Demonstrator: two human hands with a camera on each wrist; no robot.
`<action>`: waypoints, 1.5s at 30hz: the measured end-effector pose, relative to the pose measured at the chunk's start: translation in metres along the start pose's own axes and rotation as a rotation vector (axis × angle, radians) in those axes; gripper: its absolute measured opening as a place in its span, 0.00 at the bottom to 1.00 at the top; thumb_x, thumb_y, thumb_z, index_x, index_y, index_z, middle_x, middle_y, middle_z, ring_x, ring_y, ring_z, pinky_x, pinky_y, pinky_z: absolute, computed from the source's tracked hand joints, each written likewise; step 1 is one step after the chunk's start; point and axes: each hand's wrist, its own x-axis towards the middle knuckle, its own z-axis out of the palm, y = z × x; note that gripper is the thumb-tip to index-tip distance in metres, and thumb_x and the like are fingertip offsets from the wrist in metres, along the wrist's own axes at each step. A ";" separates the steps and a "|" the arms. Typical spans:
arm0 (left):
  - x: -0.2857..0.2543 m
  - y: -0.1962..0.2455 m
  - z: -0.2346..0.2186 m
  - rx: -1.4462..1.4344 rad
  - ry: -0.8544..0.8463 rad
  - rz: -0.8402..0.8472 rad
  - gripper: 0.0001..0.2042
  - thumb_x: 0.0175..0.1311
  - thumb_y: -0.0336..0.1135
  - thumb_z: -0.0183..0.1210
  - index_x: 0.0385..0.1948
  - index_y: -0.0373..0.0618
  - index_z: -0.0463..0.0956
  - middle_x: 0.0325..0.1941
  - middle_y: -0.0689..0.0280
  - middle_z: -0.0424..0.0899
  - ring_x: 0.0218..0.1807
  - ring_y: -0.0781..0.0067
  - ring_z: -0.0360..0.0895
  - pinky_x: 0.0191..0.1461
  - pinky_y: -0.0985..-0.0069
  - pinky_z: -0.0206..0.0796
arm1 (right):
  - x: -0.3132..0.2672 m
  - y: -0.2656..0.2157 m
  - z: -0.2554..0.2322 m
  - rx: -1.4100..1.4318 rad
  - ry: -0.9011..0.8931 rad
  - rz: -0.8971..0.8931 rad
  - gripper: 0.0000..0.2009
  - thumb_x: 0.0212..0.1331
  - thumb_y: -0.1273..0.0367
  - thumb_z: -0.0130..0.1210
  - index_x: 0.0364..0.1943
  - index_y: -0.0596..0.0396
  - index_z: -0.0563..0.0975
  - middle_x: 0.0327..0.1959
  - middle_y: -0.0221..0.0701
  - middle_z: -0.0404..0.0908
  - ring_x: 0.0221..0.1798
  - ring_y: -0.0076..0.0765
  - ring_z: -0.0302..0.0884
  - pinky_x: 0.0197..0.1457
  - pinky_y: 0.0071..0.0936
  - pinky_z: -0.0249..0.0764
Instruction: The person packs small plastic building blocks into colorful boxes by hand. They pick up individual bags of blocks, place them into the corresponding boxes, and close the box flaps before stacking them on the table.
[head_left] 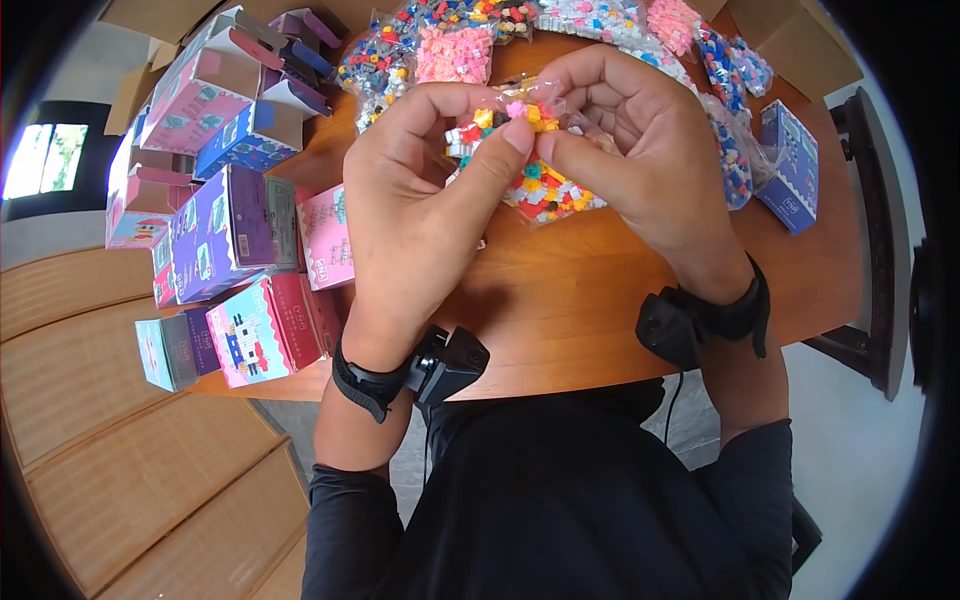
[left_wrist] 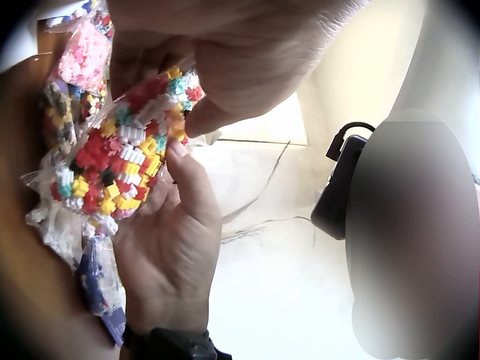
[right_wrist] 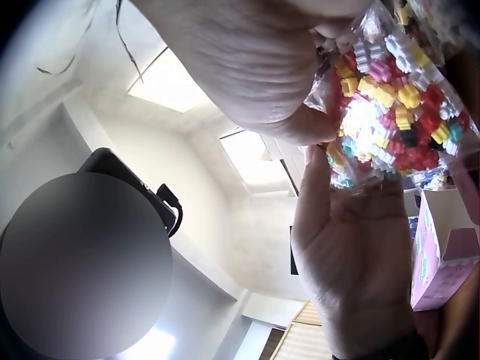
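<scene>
A clear plastic bag (head_left: 550, 190) of small red, yellow, white and teal bricks is held up between both hands above the table. The left hand (head_left: 425, 200) pinches the bag's near edge between thumb and curled fingers. Close beside it, the right hand (head_left: 650, 150) pinches the same edge, the two thumb tips almost touching. In the left wrist view the bag (left_wrist: 112, 165) hangs in front of the palms, and in the right wrist view its bricks (right_wrist: 397, 105) show through shiny film. Whether the bag is torn at the pinched edge cannot be told.
Several pink, blue and purple boxes (head_left: 225, 225) crowd the left side of the wooden table (head_left: 580, 310). More brick bags, one of them pink (head_left: 455, 55), lie along the far edge. A purple box (head_left: 790, 165) stands at right, with an open cardboard box (head_left: 800, 50) behind.
</scene>
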 end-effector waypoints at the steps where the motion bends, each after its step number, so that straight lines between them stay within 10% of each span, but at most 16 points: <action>1: 0.000 0.002 -0.002 -0.003 -0.010 -0.014 0.10 0.58 0.28 0.63 0.38 0.34 0.75 0.32 0.66 0.80 0.23 0.92 0.69 0.18 0.92 0.56 | 0.000 0.000 0.000 -0.010 -0.001 -0.004 0.11 0.53 0.81 0.56 0.41 0.60 0.73 0.38 0.28 0.78 0.41 0.16 0.74 0.46 0.14 0.70; 8: 0.002 -0.001 -0.006 0.176 -0.028 0.160 0.07 0.58 0.27 0.62 0.33 0.33 0.77 0.29 0.67 0.80 0.22 0.93 0.69 0.17 0.92 0.56 | -0.002 0.006 0.005 -0.093 -0.108 0.017 0.09 0.55 0.79 0.57 0.40 0.60 0.73 0.34 0.24 0.75 0.39 0.14 0.70 0.43 0.14 0.68; 19: 0.002 0.011 -0.016 0.358 -0.179 0.030 0.06 0.59 0.28 0.61 0.30 0.35 0.77 0.24 0.70 0.79 0.26 0.88 0.72 0.28 0.88 0.63 | -0.007 0.013 0.004 -0.206 -0.132 -0.052 0.07 0.54 0.73 0.54 0.33 0.64 0.73 0.25 0.37 0.75 0.28 0.29 0.74 0.34 0.27 0.70; 25: -0.001 0.017 -0.023 0.402 -0.255 -0.202 0.05 0.58 0.28 0.62 0.29 0.36 0.77 0.21 0.70 0.79 0.20 0.88 0.69 0.21 0.87 0.59 | -0.011 0.014 0.005 -0.342 -0.294 0.032 0.07 0.60 0.73 0.55 0.38 0.61 0.72 0.30 0.26 0.71 0.33 0.18 0.66 0.38 0.21 0.66; 45: 0.002 0.008 -0.012 0.218 -0.138 -0.090 0.06 0.61 0.25 0.60 0.35 0.32 0.77 0.32 0.64 0.83 0.34 0.83 0.77 0.36 0.87 0.68 | 0.010 -0.028 -0.029 0.231 -0.416 0.280 0.12 0.55 0.79 0.52 0.43 0.63 0.66 0.27 0.30 0.74 0.30 0.18 0.67 0.35 0.19 0.67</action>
